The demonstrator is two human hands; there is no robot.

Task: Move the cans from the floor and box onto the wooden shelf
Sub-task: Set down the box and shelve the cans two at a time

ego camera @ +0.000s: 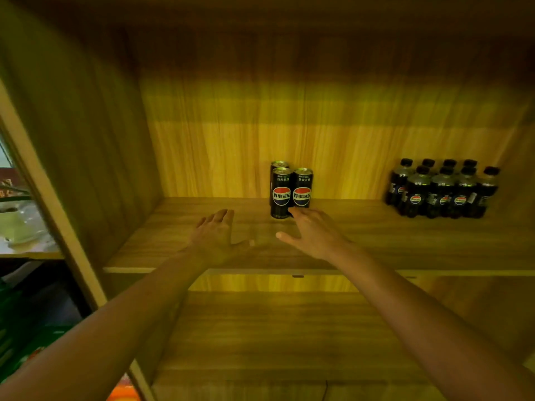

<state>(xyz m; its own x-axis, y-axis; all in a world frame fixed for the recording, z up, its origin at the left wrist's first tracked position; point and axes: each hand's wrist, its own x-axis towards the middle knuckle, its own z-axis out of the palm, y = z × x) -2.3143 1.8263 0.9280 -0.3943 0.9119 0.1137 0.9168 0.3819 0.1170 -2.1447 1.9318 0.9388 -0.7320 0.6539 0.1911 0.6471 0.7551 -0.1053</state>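
Three black cola cans stand upright in a tight cluster on the wooden shelf [376, 235], near its back wall: a front left can [280, 193], a front right can [302, 188] and a third can [278, 164] mostly hidden behind them. My right hand [312, 233] hovers just in front of the cans, fingers spread, fingertips close to the base of the front right can, holding nothing. My left hand [215, 234] lies palm down over the shelf board to the left of the cans, fingers apart and empty.
A shrink-wrapped pack of small dark cola bottles [443, 189] sits at the shelf's back right. A lower shelf board [275, 337] runs beneath my forearms. The cabinet's left side panel [75, 157] borders the space; beyond it, a pale pot [14, 224] stands on a ledge.
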